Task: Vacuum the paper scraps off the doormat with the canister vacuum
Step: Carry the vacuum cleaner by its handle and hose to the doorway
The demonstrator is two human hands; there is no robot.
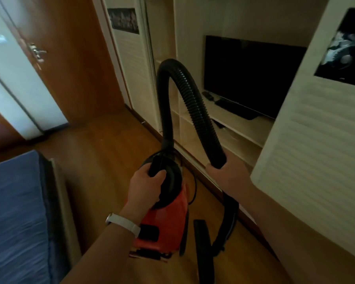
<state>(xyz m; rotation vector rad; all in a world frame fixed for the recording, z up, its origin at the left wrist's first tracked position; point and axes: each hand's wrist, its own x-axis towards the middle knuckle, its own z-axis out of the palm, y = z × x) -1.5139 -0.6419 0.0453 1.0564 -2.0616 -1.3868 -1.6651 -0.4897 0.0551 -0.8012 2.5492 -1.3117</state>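
A red canister vacuum [168, 222] with a black top hangs over the wooden floor in the middle of the view. My left hand [147, 188] grips its black carry handle. A ribbed black hose [182, 85] arches up from the canister and comes down to my right hand [229, 175], which holds the hose end. Below that hand the black wand curves down to the floor nozzle [203, 249]. No doormat or paper scraps are in view.
A blue mattress [14, 218] fills the lower left. A wooden door [70, 58] stands open at the back left. On the right are white cabinet doors [316, 150] and a dark television [252, 76] on a shelf. Wooden floor [111, 144] lies ahead.
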